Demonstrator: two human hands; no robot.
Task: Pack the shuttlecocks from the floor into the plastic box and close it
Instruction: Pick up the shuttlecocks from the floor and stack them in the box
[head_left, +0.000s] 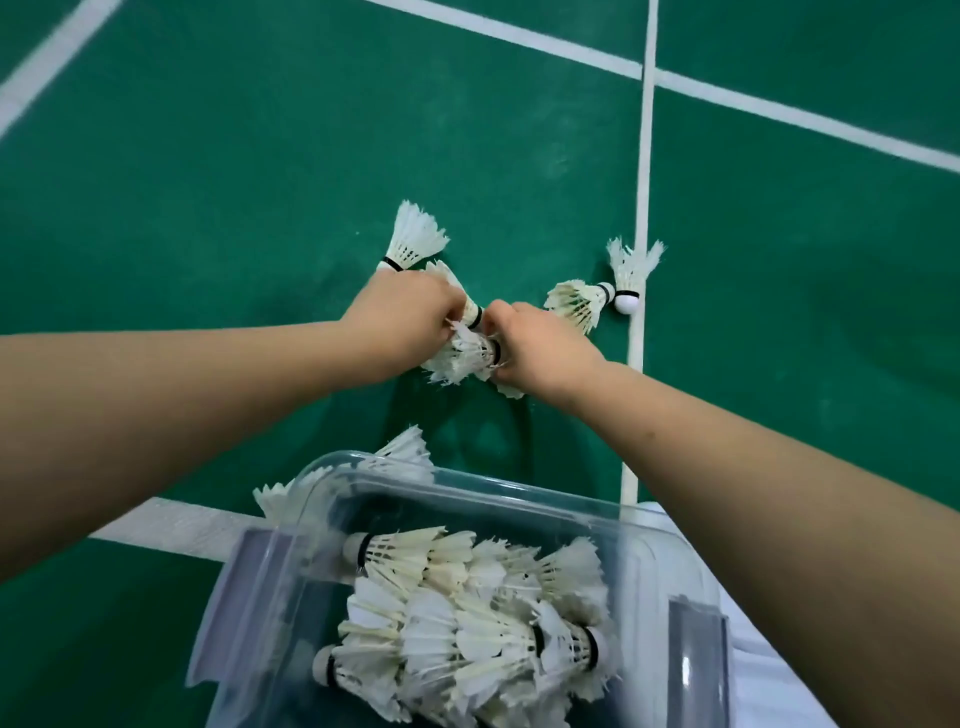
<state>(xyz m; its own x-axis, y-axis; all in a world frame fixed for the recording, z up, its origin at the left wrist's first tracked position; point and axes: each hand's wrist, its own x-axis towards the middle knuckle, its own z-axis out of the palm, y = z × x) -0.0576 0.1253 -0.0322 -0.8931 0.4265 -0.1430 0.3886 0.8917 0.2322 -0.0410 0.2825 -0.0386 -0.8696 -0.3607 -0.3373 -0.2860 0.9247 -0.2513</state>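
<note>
Head view, fingers first: the left hand (400, 317) has its fingers curled around a shuttlecock whose cork end (471, 313) shows just past the knuckles. The right hand (540, 345) is closed on the cork end of a bunch of shuttlecocks (460, 358) held between the two hands; how many it contains cannot be told. Both hands meet over the green court floor (234, 197), beyond the far edge of the plastic box (519, 491).

Outward from the hands, loose items remain on the floor. One shuttlecock (413, 239) stands just beyond the left hand. A pair (582, 301) lies near the right hand, beside the white court line (644, 171), and one of the pair touches that line. Two more (408, 452) lie against the box's far left corner, outside its wall.

The box stands open nearest the person, and a heap of shuttlecocks (467, 613) covers much of its bottom. No lid can be identified with certainty.

Assessment: packing is well advanced. Outstanding are the held items, the loose ones on the floor, and closure of the box.
</note>
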